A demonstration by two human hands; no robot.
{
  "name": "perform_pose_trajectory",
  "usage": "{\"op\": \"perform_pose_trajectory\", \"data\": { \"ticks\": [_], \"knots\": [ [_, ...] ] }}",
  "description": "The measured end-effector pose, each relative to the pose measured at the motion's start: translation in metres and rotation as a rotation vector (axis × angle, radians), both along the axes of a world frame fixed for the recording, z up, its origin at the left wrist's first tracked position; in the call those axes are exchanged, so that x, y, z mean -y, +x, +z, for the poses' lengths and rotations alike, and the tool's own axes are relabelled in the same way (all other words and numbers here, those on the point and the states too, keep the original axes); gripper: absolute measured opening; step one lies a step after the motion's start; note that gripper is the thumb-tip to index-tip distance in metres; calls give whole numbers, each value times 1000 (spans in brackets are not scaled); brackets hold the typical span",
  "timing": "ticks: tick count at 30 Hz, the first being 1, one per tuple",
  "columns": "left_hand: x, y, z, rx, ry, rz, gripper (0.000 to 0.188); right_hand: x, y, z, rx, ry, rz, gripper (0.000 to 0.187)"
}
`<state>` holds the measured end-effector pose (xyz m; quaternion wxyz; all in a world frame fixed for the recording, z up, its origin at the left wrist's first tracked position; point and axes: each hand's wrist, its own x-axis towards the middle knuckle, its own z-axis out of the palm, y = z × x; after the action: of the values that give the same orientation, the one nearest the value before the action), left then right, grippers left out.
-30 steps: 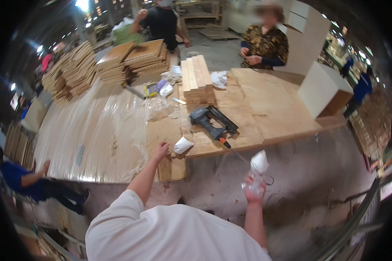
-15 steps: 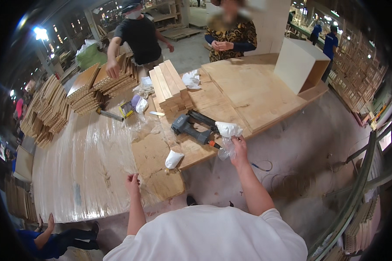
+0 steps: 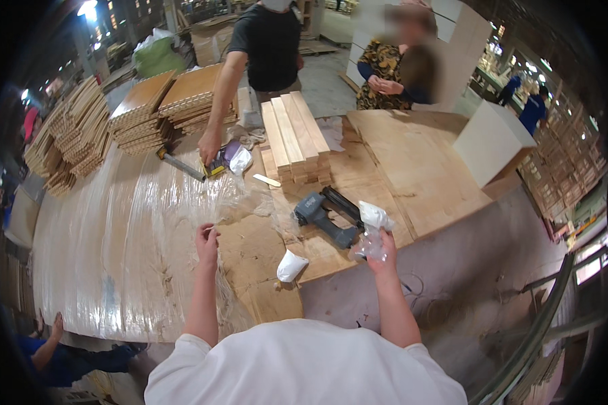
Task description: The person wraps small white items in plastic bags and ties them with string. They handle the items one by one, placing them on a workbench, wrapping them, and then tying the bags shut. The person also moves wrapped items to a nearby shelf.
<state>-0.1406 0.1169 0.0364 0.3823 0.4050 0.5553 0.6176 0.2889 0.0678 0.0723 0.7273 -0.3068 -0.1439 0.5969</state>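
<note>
My right hand [image 3: 384, 260] grips a clear plastic bag of white material [image 3: 376, 216] by its loose, crumpled part, above the table's front edge. My left hand [image 3: 208, 244] hovers over the plastic-wrapped part of the table with its fingertips pinched; what they hold, if anything, is too small to make out. Between my hands a second white bag [image 3: 292, 266] lies near the table edge. Just beyond the right hand is a grey nail gun [image 3: 327, 219], resting on the wood. A flat pale stick [image 3: 267, 180] lies farther back.
Stacked wooden strips [image 3: 296, 138] stand mid-table, with piled slatted panels [image 3: 135, 108] at the far left. A hammer-like tool [image 3: 181, 165] lies before them. A co-worker's hand [image 3: 210, 145] is at a yellow item [image 3: 215, 165]. A white box [image 3: 493, 145] stands at the right end.
The view has shifted. The co-worker on the far side has reached down to the yellow item. My left hand has moved forward, still pinched; my right hand keeps hold of the bag.
</note>
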Motion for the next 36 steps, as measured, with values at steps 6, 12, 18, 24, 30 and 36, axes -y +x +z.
{"op": "perform_pose_trajectory", "data": {
  "ticks": [6, 12, 18, 24, 30, 36],
  "knots": [
    [-80, 23, -2, -37, -35, -201, 13, 9, -3, -2, -87, -46, 36, 19],
    [-186, 47, 1, -583, 84, -210, 20, 29, 18, -19, -146, -101, -14, 17],
    [-286, 51, 25, -1141, 14, -21, 20, 51, 17, -9, -97, -234, -160, 17],
    [-358, 53, 23, -1539, -96, 113, 25, 66, 17, 12, -138, -197, -265, 19],
    [-407, 64, 21, -1112, -211, 13, 24, 75, 10, 14, -100, -199, -290, 29],
    [-430, 48, 119, 3, 239, 54, 27, 61, 6, 14, -133, -131, -161, 26]
  ]
}}
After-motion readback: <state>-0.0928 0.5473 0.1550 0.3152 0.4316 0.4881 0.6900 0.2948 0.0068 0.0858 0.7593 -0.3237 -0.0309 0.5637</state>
